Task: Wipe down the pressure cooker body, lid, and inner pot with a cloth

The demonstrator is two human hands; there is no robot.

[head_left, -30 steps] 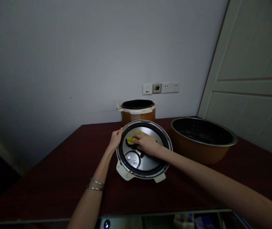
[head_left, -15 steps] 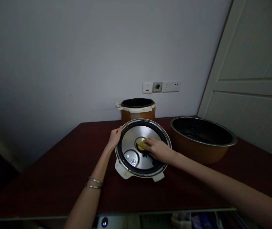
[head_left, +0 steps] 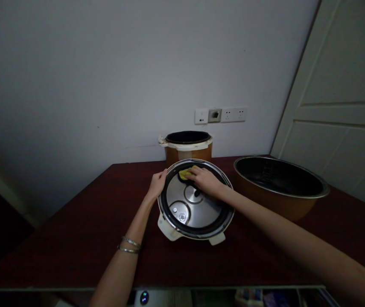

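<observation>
A round pressure cooker lid (head_left: 206, 211) is tilted up with its metal underside and black sealing ring facing me. My left hand (head_left: 158, 184) grips the lid's left rim, fingers hidden behind it. My right hand (head_left: 205, 180) is closed on a yellow cloth (head_left: 186, 173) and presses it against the upper part of the underside, near the sealing ring. Behind the lid stands the brown cooker body (head_left: 188, 150), its white collar and dark inside showing. Off to the right sits a brown inner pot (head_left: 275, 200) with a black inside and metal rim.
Everything stands on a dark red table (head_left: 83, 226) against a grey wall. Wall sockets (head_left: 233, 114) are above the cooker body, and a white panelled door (head_left: 339, 119) is at the right. Below the table's front edge, several items (head_left: 249, 297) lie on a shelf.
My right hand has moved the yellow cloth from the lid's centre up to its upper edge. My left hand still holds the rim. The whole view has shifted slightly.
</observation>
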